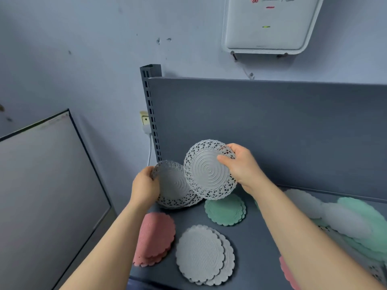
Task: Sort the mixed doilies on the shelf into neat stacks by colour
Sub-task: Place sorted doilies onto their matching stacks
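While right hand (240,164) pinches lace-edged grey doily (209,170) above shelf (257,248), left hand (144,187) grips tilted lace grey stack (176,189) at back-left; pink stack (155,237), green stack (225,210), plain grey stack (201,254) lie in front.

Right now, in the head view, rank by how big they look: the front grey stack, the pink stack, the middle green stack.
1. front grey stack
2. pink stack
3. middle green stack; it lies farther from the camera, so true size is unsure.
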Available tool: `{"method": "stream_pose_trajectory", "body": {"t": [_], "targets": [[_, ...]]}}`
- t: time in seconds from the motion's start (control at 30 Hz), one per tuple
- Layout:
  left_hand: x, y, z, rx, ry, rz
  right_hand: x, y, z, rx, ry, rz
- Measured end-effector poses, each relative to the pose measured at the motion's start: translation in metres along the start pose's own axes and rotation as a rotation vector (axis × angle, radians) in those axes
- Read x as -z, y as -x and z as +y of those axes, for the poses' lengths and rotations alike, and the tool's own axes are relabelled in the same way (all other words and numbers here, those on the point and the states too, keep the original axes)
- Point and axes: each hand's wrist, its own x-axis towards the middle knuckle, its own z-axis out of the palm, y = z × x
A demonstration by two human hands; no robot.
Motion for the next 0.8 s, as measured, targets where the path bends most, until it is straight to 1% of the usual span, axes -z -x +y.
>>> {"method": "stream_pose_trajectory", "body": {"t": [0.1, 0.3, 0.47, 0.57, 0.7, 0.8], "targets": [[0.001, -0.007, -0.011, -0.006, -0.07, -0.024, -0.02, -0.005, 0.002, -0.022, 0.032, -0.019], [0.001, -0.013, -0.017, 0.008, -0.077, -0.144, -0.056, -0.016, 0.011, -0.13, 0.1, -0.036], [-0.003, -0.016, -0.024, 0.09, -0.219, -0.23, -0.072, -0.03, 0.029, -0.134, 0.359, -0.025], [-0.003, -0.015, -0.025, 0.079, -0.21, -0.252, -0.08, -0.032, 0.036, -0.134, 0.415, -0.047], [-0.002, -0.015, -0.03, 0.057, -0.214, -0.27, -0.086, -0.035, 0.042, -0.154, 0.375, 0.01], [-0.003, -0.014, -0.032, 0.047, -0.223, -0.253, -0.092, -0.036, 0.044, -0.139, 0.438, -0.042]]}}
